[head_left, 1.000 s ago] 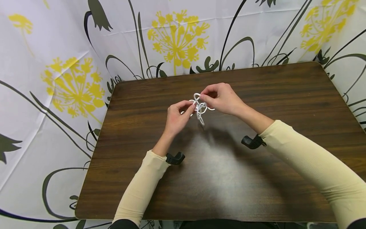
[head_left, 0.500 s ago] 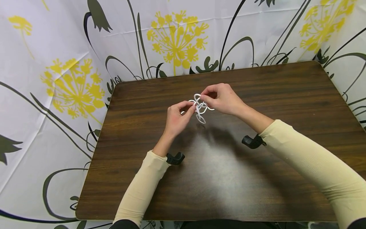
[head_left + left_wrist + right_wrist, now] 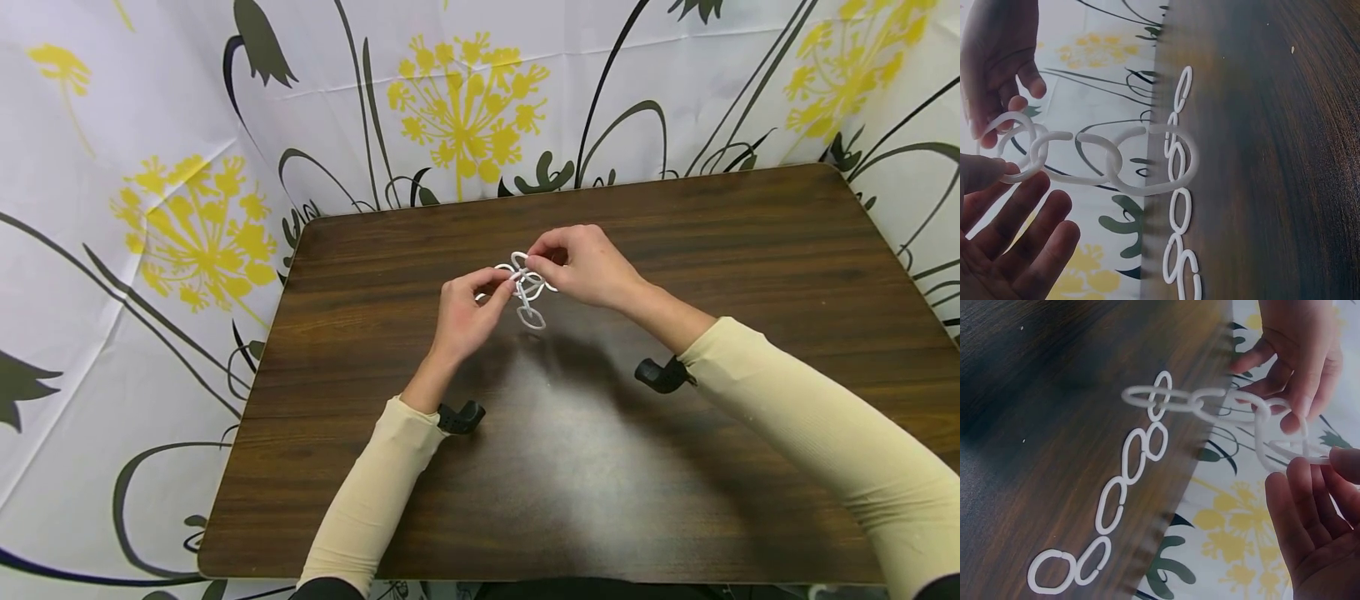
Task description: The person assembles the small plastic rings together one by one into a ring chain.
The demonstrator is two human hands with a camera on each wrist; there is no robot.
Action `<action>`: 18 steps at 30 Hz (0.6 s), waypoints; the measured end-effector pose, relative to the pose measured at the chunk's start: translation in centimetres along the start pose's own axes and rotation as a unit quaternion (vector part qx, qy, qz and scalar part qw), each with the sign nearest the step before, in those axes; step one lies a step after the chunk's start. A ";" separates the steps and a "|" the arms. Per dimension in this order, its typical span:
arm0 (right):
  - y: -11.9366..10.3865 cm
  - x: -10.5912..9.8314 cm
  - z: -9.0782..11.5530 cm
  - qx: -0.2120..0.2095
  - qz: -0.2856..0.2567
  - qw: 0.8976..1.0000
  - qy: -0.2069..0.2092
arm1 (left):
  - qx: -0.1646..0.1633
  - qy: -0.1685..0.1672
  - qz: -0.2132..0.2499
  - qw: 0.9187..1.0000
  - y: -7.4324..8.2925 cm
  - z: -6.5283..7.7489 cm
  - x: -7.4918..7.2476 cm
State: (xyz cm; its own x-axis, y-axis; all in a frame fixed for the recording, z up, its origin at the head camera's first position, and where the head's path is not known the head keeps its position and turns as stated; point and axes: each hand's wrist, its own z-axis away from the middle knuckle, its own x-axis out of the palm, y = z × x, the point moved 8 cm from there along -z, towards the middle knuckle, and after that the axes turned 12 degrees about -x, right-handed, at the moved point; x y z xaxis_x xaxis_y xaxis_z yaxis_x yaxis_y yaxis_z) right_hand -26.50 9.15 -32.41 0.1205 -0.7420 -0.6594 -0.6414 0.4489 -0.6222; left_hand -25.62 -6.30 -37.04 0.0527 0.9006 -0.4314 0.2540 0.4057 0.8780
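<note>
In the head view my left hand [image 3: 467, 312] and right hand [image 3: 592, 265] meet over the far middle of the table. Thumb and fingertips of the left hand pinch a white plastic chain link [image 3: 1019, 178]. My right hand [image 3: 1322, 544] pinches another link right beside it, the two overlapping at the fingertips. From these, several joined links hang down, the lowest one an oval link [image 3: 532, 317] above the tabletop. Behind them a separate-looking row of white links [image 3: 1180, 209] lies on the wood, partly hidden by the hands in the head view.
The dark wood table [image 3: 360, 350] ends at its back edge against a white curtain [image 3: 330, 133] with yellow and grey flower prints. Black wrist cameras [image 3: 461, 417] stick out from the cream sleeves [image 3: 795, 408].
The hanging links have swung and turned, so the lowest one now shows its oval face. Both hands stay almost where they were, still pinching the links.
</note>
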 end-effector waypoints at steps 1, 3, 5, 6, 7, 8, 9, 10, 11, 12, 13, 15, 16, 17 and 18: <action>0.1 -0.1 0.1 0.002 0.001 1.000 0.004 | -0.001 0.000 0.000 1.000 0.0 0.0 0.0; 0.3 -0.3 0.2 0.007 0.001 1.000 0.013 | -0.003 0.000 0.004 1.000 -0.1 -0.1 -0.1; 0.6 -0.5 0.3 0.015 -0.001 1.000 0.022 | -0.004 0.001 0.008 1.000 -0.2 -0.1 -0.2; 0.7 -0.6 0.3 0.022 -0.003 0.999 0.027 | -0.003 0.001 0.012 1.000 -0.2 -0.2 -0.2; 0.8 -0.7 0.4 0.029 -0.006 0.999 0.032 | -0.003 0.001 0.014 1.000 -0.2 -0.2 -0.2; 0.9 -0.8 0.4 0.035 -0.009 0.999 0.037 | -0.003 0.002 0.018 1.000 -0.3 -0.2 -0.3; 1.0 -0.8 0.5 0.043 -0.012 0.998 0.043 | -0.004 0.002 0.019 1.000 0.2 -0.1 -0.4; 1.2 -0.9 0.6 0.054 -0.015 0.997 0.048 | -0.004 0.002 0.022 1.000 0.2 -0.1 -0.4; 1.3 -0.9 0.6 0.064 -0.024 0.996 0.054 | -0.006 0.002 0.023 1.000 0.1 -0.1 -0.4; 1.4 -0.9 0.7 0.074 -0.037 0.995 0.059 | -0.009 0.003 0.024 1.000 0.1 -0.1 -0.4; 1.6 -0.9 0.8 0.084 -0.052 0.993 0.064 | -0.012 0.002 0.025 1.000 0.0 -0.1 -0.4; 1.9 -0.9 0.9 0.102 -0.085 0.988 0.075 | -0.019 0.002 0.024 1.000 0.0 0.0 -0.4; 2.0 -0.8 1.0 0.112 -0.103 0.985 0.080 | -0.022 0.002 0.022 1.000 -0.4 -0.1 -0.3; 2.2 -0.7 1.0 0.119 -0.124 0.981 0.085 | -0.024 0.002 0.022 0.999 -0.1 -0.1 -0.4; 2.3 -0.7 1.1 0.127 -0.144 0.977 0.089 | -0.025 0.001 0.022 0.999 0.3 0.1 -0.4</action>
State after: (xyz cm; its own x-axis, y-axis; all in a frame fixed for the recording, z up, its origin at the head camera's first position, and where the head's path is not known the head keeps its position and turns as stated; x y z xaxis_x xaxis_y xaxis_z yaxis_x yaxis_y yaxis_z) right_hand -27.26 11.21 -33.87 0.1193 -0.9204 -0.3722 -0.3892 0.3015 -0.8704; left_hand -25.52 -6.58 -36.64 0.0605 0.9184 -0.3910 0.2022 0.3724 0.9058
